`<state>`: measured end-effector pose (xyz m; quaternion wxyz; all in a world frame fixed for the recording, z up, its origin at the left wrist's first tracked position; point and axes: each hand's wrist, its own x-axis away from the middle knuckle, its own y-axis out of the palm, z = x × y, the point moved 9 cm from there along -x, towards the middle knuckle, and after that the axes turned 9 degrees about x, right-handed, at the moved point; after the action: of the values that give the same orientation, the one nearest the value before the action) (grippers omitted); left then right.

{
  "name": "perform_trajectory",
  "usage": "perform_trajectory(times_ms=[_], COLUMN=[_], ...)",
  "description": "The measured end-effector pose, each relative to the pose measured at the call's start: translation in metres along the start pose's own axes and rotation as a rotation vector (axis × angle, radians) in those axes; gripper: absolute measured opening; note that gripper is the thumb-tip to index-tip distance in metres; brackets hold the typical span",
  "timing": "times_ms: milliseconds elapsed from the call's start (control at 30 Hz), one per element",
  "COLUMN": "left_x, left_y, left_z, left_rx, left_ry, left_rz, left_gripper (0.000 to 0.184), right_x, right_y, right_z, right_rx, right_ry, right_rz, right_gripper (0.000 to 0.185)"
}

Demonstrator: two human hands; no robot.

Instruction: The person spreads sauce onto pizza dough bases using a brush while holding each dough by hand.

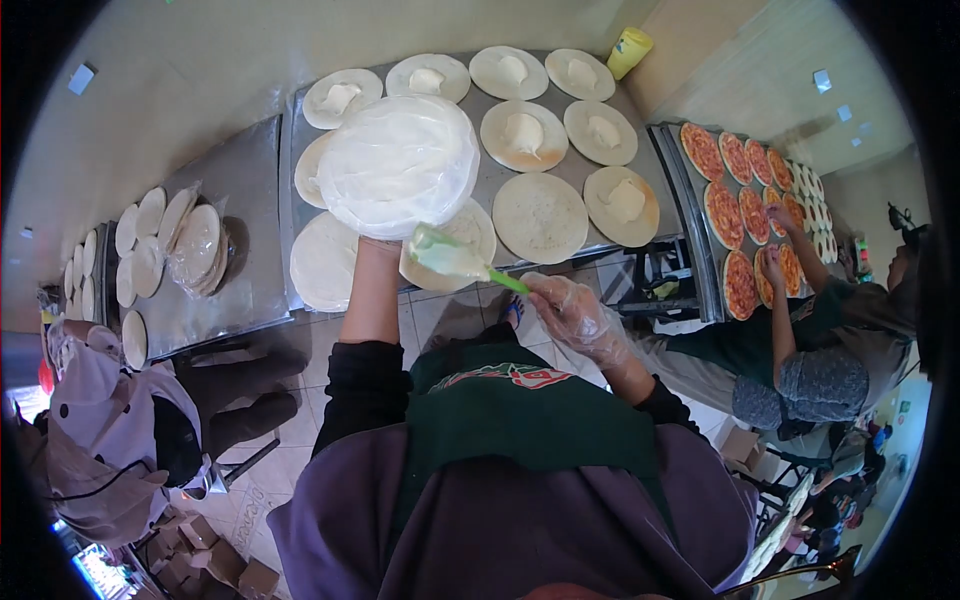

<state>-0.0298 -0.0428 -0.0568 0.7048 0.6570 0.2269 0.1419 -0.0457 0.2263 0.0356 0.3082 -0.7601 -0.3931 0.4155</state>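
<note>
My left hand is hidden beneath a round tub of white cream [400, 165], its wrist [380, 255] showing below the tub's near edge. The cream's surface is smeared in streaks. In a clear plastic glove, my right hand [580, 315] is closed around the green handle of a spatula [450, 258]. White cream coats the spatula blade, which is just below the tub. Flat round dough bases lie on the metal table in front. Several carry a dollop of cream, such as the far-right base [622, 205]. The base in the near row [540, 218] has no dollop.
A left-hand metal table [255, 240] holds plastic-wrapped bases [200, 250]. A yellow cup [629, 52] stands at the back. On the right, a co-worker's hands [775, 260] are over red-sauced bases [738, 285]. Another person [110, 420] stands left. Cardboard boxes [215, 560] sit lower left.
</note>
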Motion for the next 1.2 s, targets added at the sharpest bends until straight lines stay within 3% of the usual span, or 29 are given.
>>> perform_trajectory(times_ms=[100,167,300,367,600,900,1067,1133,1200], left_x=[-0.005,-0.005,0.01,0.008,0.015,0.016,0.001,-0.004,0.001], left_y=[-0.006,-0.01,-0.007,-0.008,-0.013,-0.015,-0.017,-0.02,-0.022], left_z=[0.007,0.013,0.018,0.023,0.02,0.013,0.022,0.022,0.024], left_rx=[-0.027,-0.056,-0.137,-0.178,-0.286,-0.409,-0.469,-0.492,-0.51], left_ry=[-0.003,-0.008,-0.034,-0.052,-0.082,-0.068,-0.026,-0.015,-0.018], left_rz=[0.01,0.017,0.02,0.027,0.038,0.024,0.019,0.022,0.027], left_gripper=[0.057,0.057,0.057,0.057,0.056,0.055,0.055,0.054,0.054], right_x=[-0.005,-0.003,-0.017,-0.013,-0.042,-0.031,0.004,0.012,0.011], right_y=[-0.005,-0.003,-0.028,-0.023,-0.046,-0.037,-0.021,-0.019,-0.018], right_z=[-0.006,0.029,0.056,0.084,0.067,0.068,0.085,0.095,0.103], right_rx=[-0.12,-0.242,-0.324,-0.629,-0.288,-0.183,-0.213,-0.406,-0.39], right_ry=[-0.011,0.362,0.505,0.556,0.418,0.371,0.441,0.474,0.509], right_rz=[-0.024,-0.12,-0.011,0.06,-0.087,-0.115,-0.198,-0.074,-0.063], right_gripper=[0.018,0.019,0.021,0.023,0.019,0.016,0.021,0.024,0.026])
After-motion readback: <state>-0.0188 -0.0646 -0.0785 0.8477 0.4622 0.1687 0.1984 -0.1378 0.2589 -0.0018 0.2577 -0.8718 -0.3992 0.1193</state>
